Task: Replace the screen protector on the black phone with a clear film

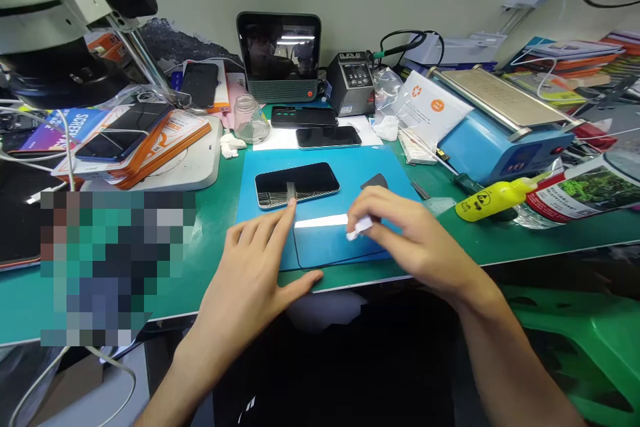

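A clear phone-sized glass panel point(323, 247) with a thin black border lies on the blue mat point(385, 159). My left hand point(255, 260) rests at the panel's left end, palm down with its fingers stretched out and thumb apart, holding nothing. Between the thumb and fingers of my right hand point(405, 227), a crumpled white wipe point(359, 228) is pinched against or just over the glass; contact is hard to tell. Beyond the panel lies a black-screened phone point(300, 183), close to my left index fingertip. A dark flat piece point(375, 181) is partly behind my right hand.
Two more phones, one black point(304, 116) and one pale-edged point(329, 137), lie behind the mat. A glass jar point(250, 119) stands to their left. On the right are a yellow bottle point(487, 200) and a blue machine point(500, 143). A microscope point(55, 33) overhangs the left side.
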Available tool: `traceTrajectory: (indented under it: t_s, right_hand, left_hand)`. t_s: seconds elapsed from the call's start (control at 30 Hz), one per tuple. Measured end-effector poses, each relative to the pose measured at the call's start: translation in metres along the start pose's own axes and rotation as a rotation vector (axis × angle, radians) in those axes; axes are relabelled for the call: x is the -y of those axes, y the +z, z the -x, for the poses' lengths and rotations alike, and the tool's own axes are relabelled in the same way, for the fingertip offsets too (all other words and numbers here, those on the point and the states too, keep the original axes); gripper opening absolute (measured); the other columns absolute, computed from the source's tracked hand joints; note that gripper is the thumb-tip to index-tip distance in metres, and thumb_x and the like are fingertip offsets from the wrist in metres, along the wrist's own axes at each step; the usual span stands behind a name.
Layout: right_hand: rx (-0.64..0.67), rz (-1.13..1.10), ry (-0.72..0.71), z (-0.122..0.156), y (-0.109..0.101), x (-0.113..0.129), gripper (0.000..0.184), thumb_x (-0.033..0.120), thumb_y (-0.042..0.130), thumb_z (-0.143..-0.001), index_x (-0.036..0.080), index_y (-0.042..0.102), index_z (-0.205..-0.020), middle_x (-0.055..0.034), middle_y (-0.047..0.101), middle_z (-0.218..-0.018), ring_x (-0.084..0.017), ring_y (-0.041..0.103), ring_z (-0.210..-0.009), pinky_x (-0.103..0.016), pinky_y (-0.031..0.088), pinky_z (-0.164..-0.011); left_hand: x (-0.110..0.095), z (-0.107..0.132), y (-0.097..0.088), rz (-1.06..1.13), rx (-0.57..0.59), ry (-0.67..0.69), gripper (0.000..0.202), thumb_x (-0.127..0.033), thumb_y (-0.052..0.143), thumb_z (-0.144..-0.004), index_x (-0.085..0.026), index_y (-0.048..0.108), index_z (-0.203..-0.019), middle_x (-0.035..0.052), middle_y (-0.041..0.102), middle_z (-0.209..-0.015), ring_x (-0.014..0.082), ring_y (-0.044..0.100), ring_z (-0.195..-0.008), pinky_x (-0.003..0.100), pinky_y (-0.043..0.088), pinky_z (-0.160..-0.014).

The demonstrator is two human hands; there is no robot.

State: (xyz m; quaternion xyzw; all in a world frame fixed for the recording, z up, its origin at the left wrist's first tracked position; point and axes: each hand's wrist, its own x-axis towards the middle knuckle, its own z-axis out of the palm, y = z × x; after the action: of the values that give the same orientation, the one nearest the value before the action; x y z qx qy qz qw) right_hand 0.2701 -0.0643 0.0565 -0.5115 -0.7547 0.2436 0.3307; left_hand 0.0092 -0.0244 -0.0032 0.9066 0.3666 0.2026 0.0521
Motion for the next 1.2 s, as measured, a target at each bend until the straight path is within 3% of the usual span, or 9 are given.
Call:
traceTrajectory:
  t_s: [0.13, 0.3, 0.4, 0.53, 0.67, 0.77, 0.9, 1.1, 1.2]
  right_hand:
    - [-0.384, -0.042, 0.094, 0.031, -0.004, -0.025, 0.019, 0.019, 0.057, -0.108, 0.026, 0.074, -0.104, -0.0027, 0.07, -0.103, -0.021, 0.065, -0.098, -0.035, 0.05, -0.084]
    - [-0.62, -0.085, 0.135, 0.051, 0.009, -0.039, 0.017, 0.022, 0.06, -0.109, 0.028, 0.075, -0.11, -0.0011, 0.07, -0.105, -0.018, 0.065, -0.095, -0.032, 0.05, -0.081]
    - [-0.662, -0.134, 0.173, 0.053, 0.01, -0.04, 0.016, 0.023, 0.061, -0.108, 0.028, 0.076, -0.108, -0.0001, 0.072, -0.106, -0.018, 0.067, -0.098, -0.031, 0.051, -0.083]
    - [-0.732, -0.226, 0.228, 0.056, 0.006, -0.044, 0.016, 0.024, 0.063, -0.107, 0.03, 0.078, -0.108, 0.0005, 0.074, -0.106, -0.02, 0.069, -0.106, -0.035, 0.053, -0.101]
    - [-0.781, -0.285, 0.236, 0.058, 0.005, -0.048, 0.015, 0.028, 0.064, -0.107, 0.029, 0.078, -0.107, -0.0008, 0.075, -0.105, -0.022, 0.071, -0.101, -0.047, 0.048, -0.118]
    - [-0.774, -0.313, 0.218, 0.059, 0.005, -0.049, 0.014, 0.029, 0.064, -0.107, 0.029, 0.078, -0.107, -0.0016, 0.076, -0.108, -0.023, 0.071, -0.104, -0.047, 0.047, -0.12]
    - [-0.775, -0.352, 0.199, 0.059, 0.004, -0.049, 0.015, 0.028, 0.064, -0.107, 0.029, 0.079, -0.107, -0.0017, 0.076, -0.105, -0.023, 0.07, -0.106, -0.039, 0.056, -0.101]
    - [-0.796, -0.352, 0.214, 0.059, 0.002, -0.05, 0.018, 0.028, 0.062, -0.107, 0.031, 0.079, -0.108, 0.0012, 0.078, -0.107, -0.021, 0.07, -0.104, -0.045, 0.048, -0.116]
    - [-0.806, -0.361, 0.247, 0.058, 0.002, -0.051, 0.018, 0.03, 0.062, -0.107, 0.032, 0.079, -0.114, 0.0003, 0.078, -0.116, -0.021, 0.071, -0.11, -0.038, 0.056, -0.103]
  left_hand:
    - [0.0, 0.001, 0.0, 0.015, 0.036, -0.016, 0.086, -0.054, 0.065, -0.106, -0.025, 0.021, -0.173, 0.0123, 0.064, -0.155, 0.0335, 0.055, -0.141, 0.048, 0.036, -0.115]
    - [-0.002, 0.001, 0.0, -0.007, 0.043, -0.019, 0.083, -0.05, 0.06, -0.109, -0.029, 0.016, -0.176, 0.0096, 0.064, -0.157, 0.0321, 0.055, -0.143, 0.047, 0.038, -0.115]
    - [-0.003, 0.0, -0.003, -0.027, 0.056, 0.014, 0.082, -0.053, 0.059, -0.109, -0.03, 0.019, -0.176, 0.0092, 0.067, -0.151, 0.033, 0.058, -0.138, 0.047, 0.042, -0.113]
    - [0.001, -0.009, -0.008, 0.038, 0.111, 0.052, 0.066, -0.052, 0.068, -0.104, -0.029, 0.041, -0.16, 0.01, 0.064, -0.149, 0.0304, 0.059, -0.137, 0.044, 0.045, -0.115]
    - [0.005, -0.019, -0.007, 0.132, 0.153, 0.07, 0.048, -0.04, 0.076, -0.098, -0.028, 0.047, -0.134, 0.0106, 0.061, -0.144, 0.0298, 0.057, -0.137, 0.047, 0.047, -0.115]
    - [0.005, -0.025, -0.008, 0.155, 0.216, 0.025, 0.046, -0.032, 0.078, -0.093, -0.029, 0.045, -0.126, 0.0107, 0.059, -0.14, 0.0323, 0.054, -0.138, 0.052, 0.049, -0.114]
    - [0.002, -0.027, -0.013, 0.179, 0.264, 0.008, 0.048, -0.027, 0.077, -0.094, -0.03, 0.045, -0.129, 0.0105, 0.055, -0.139, 0.0311, 0.056, -0.138, 0.052, 0.052, -0.115]
    - [-0.005, -0.017, -0.019, 0.091, 0.197, 0.008, 0.052, -0.035, 0.067, -0.104, -0.035, 0.045, -0.15, 0.0129, 0.05, -0.154, 0.0312, 0.064, -0.139, 0.048, 0.062, -0.107]
    - [-0.007, -0.014, -0.023, 0.041, 0.172, 0.069, 0.057, -0.036, 0.068, -0.104, -0.037, 0.044, -0.156, 0.0134, 0.051, -0.163, 0.0341, 0.061, -0.146, 0.052, 0.06, -0.113]
